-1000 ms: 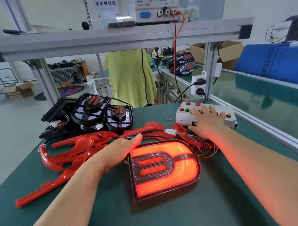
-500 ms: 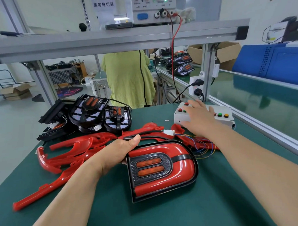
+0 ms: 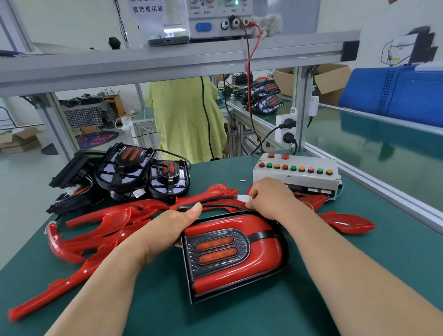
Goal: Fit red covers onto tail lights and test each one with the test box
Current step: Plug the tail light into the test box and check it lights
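From the head camera we look down at a green table [image 3: 246, 322]. A tail light [image 3: 233, 255] with its red cover on lies flat in the middle, close to us. It is dark. Our left hand [image 3: 171, 228] grips its left edge, thumb on top, the other fingers hidden below. Our right hand [image 3: 269, 199] is just behind the light and pinches a small white plug [image 3: 243, 198]. The test box [image 3: 296, 175] with coloured buttons sits just past that hand. Loose red covers [image 3: 99, 227] lie to the left. Black lights [image 3: 130, 168] without covers are piled behind them.
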Demonstrator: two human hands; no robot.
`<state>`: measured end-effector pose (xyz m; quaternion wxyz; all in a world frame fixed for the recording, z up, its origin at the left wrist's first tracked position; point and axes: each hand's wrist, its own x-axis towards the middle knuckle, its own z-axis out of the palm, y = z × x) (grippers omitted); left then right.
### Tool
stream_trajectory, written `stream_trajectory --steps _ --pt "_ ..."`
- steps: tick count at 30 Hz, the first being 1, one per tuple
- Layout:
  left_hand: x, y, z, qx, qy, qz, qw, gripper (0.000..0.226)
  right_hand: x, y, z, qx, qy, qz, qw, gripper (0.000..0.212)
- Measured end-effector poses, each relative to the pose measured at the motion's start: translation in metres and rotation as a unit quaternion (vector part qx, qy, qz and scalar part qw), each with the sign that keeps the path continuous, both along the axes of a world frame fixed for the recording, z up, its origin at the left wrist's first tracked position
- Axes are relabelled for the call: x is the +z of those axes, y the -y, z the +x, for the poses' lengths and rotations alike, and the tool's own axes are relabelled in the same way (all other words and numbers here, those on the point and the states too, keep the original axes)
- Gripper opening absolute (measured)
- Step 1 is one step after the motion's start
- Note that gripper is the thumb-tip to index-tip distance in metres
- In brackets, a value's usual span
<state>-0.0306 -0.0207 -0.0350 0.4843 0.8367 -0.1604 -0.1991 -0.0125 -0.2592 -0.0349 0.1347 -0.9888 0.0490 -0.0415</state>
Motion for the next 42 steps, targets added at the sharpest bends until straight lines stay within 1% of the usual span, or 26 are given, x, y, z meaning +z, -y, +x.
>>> stream_trajectory --steps 1,3,6,10,13,15,18,22,25,28,31,33,34,37,42 --pt "-0.001 0.000 0.001 -0.002 -0.001 -0.002 1.000 0.061 -0.001 0.000 -0.001 -0.005 0.007 0.007 1.000 0.020" --pt "-0.001 -0.001 0.001 -0.002 0.003 -0.002 1.000 0.061 -0.005 0.001 -0.002 -0.016 0.026 0.025 0.999 0.018" --pt "-0.003 -0.002 0.004 -0.006 0.010 0.004 1.000 0.063 -0.012 0.003 -0.006 -0.032 0.090 0.064 0.993 0.014" --pt "-0.005 -0.004 0.006 -0.018 0.007 0.006 1.000 0.063 -0.013 0.003 -0.008 -0.012 0.171 0.097 0.980 0.004" --pt "-0.005 -0.004 0.006 -0.020 0.012 0.011 1.000 0.061 -0.009 -0.002 -0.012 -0.004 0.213 0.096 0.972 0.006" --pt "-0.005 -0.005 0.006 -0.024 0.005 0.007 1.000 0.061 -0.006 -0.008 -0.016 0.018 0.223 0.110 0.968 0.009" --pt "-0.004 -0.004 0.006 -0.018 0.008 0.006 1.000 0.058 -0.002 -0.016 -0.023 0.056 0.201 0.176 0.962 0.014" --pt "-0.003 -0.005 0.005 -0.023 0.014 0.007 1.000 0.058 -0.001 -0.016 -0.025 0.058 0.152 0.221 0.962 0.013" --pt "-0.003 -0.005 0.005 -0.017 0.017 0.014 1.000 0.062 -0.001 -0.011 -0.024 0.050 0.138 0.224 0.963 0.008" --pt "-0.004 -0.005 0.004 -0.018 0.012 0.009 1.000 0.063 -0.003 -0.006 -0.024 0.050 0.123 0.257 0.957 0.004" --pt "-0.004 -0.006 0.004 -0.017 0.006 0.004 1.000 0.063 -0.005 -0.003 -0.025 0.048 0.117 0.282 0.951 0.014" --pt "-0.004 -0.007 0.004 -0.014 0.003 -0.002 1.000 0.063 -0.005 -0.003 -0.025 0.052 0.114 0.284 0.951 0.026" --pt "-0.004 -0.007 0.005 -0.014 0.002 -0.003 1.000 0.063 -0.006 -0.004 -0.025 0.056 0.115 0.278 0.952 0.028" --pt "-0.005 -0.008 0.005 -0.019 0.002 -0.007 1.000 0.065 -0.007 -0.006 -0.023 0.068 0.113 0.273 0.953 0.025" --pt "-0.007 -0.008 0.006 -0.022 0.006 -0.022 1.000 0.074 -0.006 -0.005 -0.024 0.080 0.100 0.310 0.942 0.024"
